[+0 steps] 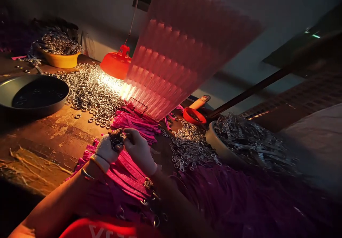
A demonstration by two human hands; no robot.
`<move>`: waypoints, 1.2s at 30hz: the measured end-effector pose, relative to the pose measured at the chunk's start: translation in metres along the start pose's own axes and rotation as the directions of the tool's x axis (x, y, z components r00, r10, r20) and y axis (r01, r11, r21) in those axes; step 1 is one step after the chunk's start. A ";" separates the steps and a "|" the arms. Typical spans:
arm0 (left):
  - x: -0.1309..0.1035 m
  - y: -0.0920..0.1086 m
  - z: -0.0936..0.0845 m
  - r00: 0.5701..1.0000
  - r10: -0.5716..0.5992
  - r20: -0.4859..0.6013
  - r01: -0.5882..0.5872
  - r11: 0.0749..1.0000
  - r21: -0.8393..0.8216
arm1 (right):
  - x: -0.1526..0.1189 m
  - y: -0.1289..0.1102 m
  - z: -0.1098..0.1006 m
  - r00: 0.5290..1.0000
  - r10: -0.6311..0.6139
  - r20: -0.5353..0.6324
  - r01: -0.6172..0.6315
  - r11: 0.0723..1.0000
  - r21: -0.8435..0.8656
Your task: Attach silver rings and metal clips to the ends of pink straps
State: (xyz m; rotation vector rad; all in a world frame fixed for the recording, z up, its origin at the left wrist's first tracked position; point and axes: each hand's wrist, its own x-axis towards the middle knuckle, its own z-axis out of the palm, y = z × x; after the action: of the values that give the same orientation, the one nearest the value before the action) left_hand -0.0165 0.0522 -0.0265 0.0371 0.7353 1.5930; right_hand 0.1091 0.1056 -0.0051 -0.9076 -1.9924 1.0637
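Note:
My left hand (105,149), in a pale glove with a yellow cuff, is closed around a small dark, shiny bunch (117,138). What the bunch is made of cannot be made out. Right beside it, my right hand (140,152), also gloved, has thumb and fingertips pinched together at the bunch's edge; whatever they pinch is hidden. Under both hands lie many pink straps (130,175), some with metal rings (148,183) at their near ends. Beyond the hands is another stack of pink straps (136,122).
Loose metal rings (91,88) are heaped beneath a red hanging lamp (114,65). A wide pan (53,102) and a yellow bowl (62,60) stand left. To the right are metal clasps (189,149), a red bowl (191,119) and a full basin (216,142). A translucent ribbed sheet (171,67) hangs ahead.

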 end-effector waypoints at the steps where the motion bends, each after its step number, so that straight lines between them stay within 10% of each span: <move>1: 0.001 0.000 -0.003 0.999 0.038 -0.001 -0.038 0.999 -0.002 | -0.001 -0.002 0.001 1.000 -0.016 -0.026 0.016 1.000 -0.004; 10: 0.005 0.005 -0.017 0.996 -0.073 0.041 0.072 0.997 0.026 | 0.007 -0.001 0.001 0.999 -0.015 -0.038 0.012 0.996 -0.088; 18: -0.011 0.007 -0.024 0.981 0.058 0.187 -0.160 0.787 0.596 | -0.003 0.016 0.011 0.990 -0.144 0.012 0.139 0.932 -0.334; 22: -0.008 0.008 -0.022 0.976 0.028 0.217 -0.174 0.703 0.690 | 0.003 0.008 -0.001 0.966 -0.130 0.222 0.228 0.834 -0.503; 26: -0.004 0.009 -0.017 0.975 -0.090 0.204 -0.056 0.786 0.616 | 0.010 -0.001 -0.016 0.928 -0.068 0.365 0.297 0.725 -0.621; 30: 0.002 0.006 -0.011 0.963 -0.168 0.209 0.032 0.846 0.532 | 0.008 0.000 -0.021 0.928 0.081 0.363 0.098 0.888 -0.448; 36: 0.012 0.015 0.005 0.965 -0.202 0.167 0.164 0.963 0.216 | 0.011 0.016 -0.046 0.987 0.161 0.020 -0.154 0.970 -0.189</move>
State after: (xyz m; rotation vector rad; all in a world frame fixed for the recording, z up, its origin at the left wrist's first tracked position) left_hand -0.0304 0.0658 -0.0205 0.2569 0.7268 1.3141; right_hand 0.1454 0.1390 0.0035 -1.1705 -2.1038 0.9957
